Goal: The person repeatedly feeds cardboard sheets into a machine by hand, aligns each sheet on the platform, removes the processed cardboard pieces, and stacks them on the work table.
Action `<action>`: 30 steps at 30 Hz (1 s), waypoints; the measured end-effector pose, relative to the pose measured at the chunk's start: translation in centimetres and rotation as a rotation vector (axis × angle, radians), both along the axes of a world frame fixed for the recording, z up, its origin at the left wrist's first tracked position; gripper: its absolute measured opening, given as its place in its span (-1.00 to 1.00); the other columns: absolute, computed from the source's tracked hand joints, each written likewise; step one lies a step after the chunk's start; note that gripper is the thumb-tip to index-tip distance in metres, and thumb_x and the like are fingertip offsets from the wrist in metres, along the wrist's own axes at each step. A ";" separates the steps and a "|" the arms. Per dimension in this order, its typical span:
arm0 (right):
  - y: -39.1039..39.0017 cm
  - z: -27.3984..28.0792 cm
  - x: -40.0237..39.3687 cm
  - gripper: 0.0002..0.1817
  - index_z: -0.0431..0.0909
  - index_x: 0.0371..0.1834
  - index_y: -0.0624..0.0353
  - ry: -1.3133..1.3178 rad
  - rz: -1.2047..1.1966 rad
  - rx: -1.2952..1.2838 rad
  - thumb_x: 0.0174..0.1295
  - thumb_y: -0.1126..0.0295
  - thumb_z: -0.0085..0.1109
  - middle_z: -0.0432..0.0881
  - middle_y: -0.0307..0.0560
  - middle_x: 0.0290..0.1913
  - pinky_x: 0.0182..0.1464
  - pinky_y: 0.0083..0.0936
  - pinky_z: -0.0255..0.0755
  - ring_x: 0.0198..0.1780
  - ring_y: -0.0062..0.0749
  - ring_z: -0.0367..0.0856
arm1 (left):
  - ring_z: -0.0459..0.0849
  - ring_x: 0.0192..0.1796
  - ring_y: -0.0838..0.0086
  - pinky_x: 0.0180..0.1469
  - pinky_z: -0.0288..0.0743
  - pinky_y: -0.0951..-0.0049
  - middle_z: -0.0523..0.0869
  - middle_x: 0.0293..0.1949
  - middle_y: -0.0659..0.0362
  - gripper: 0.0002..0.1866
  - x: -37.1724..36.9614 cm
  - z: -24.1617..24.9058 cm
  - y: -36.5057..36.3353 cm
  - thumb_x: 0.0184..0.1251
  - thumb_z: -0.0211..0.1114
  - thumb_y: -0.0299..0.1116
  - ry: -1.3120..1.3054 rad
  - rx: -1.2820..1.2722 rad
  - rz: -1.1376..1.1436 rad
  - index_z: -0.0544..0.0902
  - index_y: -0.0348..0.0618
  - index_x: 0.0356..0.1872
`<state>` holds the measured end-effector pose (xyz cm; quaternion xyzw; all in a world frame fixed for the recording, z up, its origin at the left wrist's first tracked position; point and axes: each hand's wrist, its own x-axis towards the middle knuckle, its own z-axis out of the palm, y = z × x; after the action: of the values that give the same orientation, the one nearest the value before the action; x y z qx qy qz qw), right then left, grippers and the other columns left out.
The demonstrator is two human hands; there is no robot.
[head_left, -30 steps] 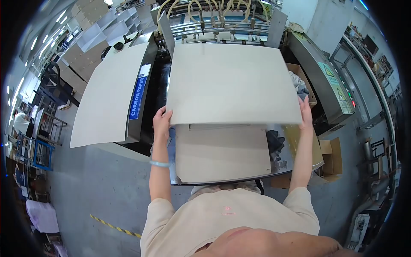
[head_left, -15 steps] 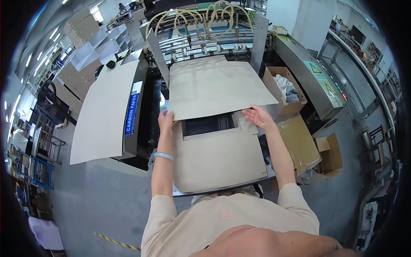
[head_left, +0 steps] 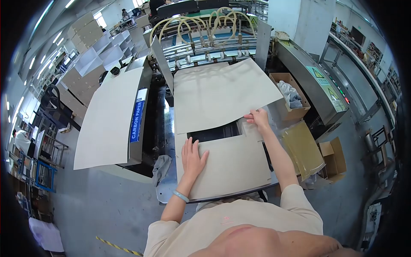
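A large grey-beige cardboard sheet [head_left: 218, 94] lies at a slant on the machine's feed bed, its near edge above a dark rectangular opening [head_left: 216, 132]. My right hand [head_left: 257, 120] is at that near edge toward the right, fingers bent and closed on the sheet. Nearer to me is another cardboard piece [head_left: 231, 167] around the opening. My left hand [head_left: 192, 159] rests flat on it, fingers spread, just left of and below the opening. A pale bracelet circles my left wrist.
Rubber hoses and rollers of the machine [head_left: 209, 49] stand beyond the sheet. At left, a stack of large sheets [head_left: 109, 120] sits beside a blue "CARBON PAPER" box [head_left: 137, 120]. A grey rag [head_left: 161, 168] lies by the bed. Cardboard boxes [head_left: 295, 111] stand at right.
My left hand has left the upper sheet's edge and come down onto the nearer cardboard. The upper sheet has turned, its left corner now nearer me. My right hand's fingers have bent inward.
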<state>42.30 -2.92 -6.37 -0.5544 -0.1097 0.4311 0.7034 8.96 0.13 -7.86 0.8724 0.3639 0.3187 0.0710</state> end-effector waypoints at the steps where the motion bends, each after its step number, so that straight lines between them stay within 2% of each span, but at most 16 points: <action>1: 0.3 -0.2 0.1 -0.77 0.39 -0.07 0.46 -0.010 -0.011 -0.001 0.33 0.48 0.02 0.63 0.11 -0.24 -0.46 -0.64 0.59 -0.27 -0.30 0.74 | 0.29 0.38 -0.03 0.41 0.13 0.09 0.41 0.27 -0.19 -0.46 0.0 0.0 -0.1 0.21 0.30 -0.16 0.013 0.017 0.017 0.48 -0.30 0.13; 6: 3.0 -0.4 0.9 -0.77 0.38 -0.09 0.48 -0.062 -0.069 -0.010 0.31 0.49 0.02 0.62 0.11 -0.26 -0.49 -0.65 0.58 -0.29 -0.31 0.75 | 0.31 0.37 0.00 0.41 0.13 0.13 0.43 0.26 -0.11 -0.48 0.0 0.2 -0.3 0.23 0.28 -0.14 0.033 0.035 0.035 0.50 -0.27 0.12; 12: 4.9 -1.4 1.4 -0.77 0.38 -0.12 0.50 -0.108 -0.123 -0.024 0.30 0.50 0.02 0.61 0.11 -0.29 -0.53 -0.67 0.58 -0.32 -0.32 0.75 | 0.30 0.38 -0.03 0.42 0.11 0.09 0.45 0.24 -0.16 -0.50 0.1 0.2 -0.3 0.24 0.27 -0.12 0.026 0.020 0.032 0.53 -0.31 0.07; 30: 8.1 0.0 2.4 -0.71 0.45 -0.04 0.40 -0.579 0.011 -0.218 0.25 0.44 0.10 0.65 0.08 -0.23 -0.31 -0.46 0.58 -0.24 -0.23 0.72 | 0.30 0.37 -0.03 0.42 0.11 0.10 0.46 0.22 -0.16 -0.51 0.2 0.7 -0.6 0.26 0.24 -0.12 0.058 -0.001 0.049 0.55 -0.31 0.07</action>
<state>44.75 5.16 -6.40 -0.7258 -0.2615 0.2682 0.5770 9.14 -0.43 -7.15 0.8721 0.3872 0.2946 0.0527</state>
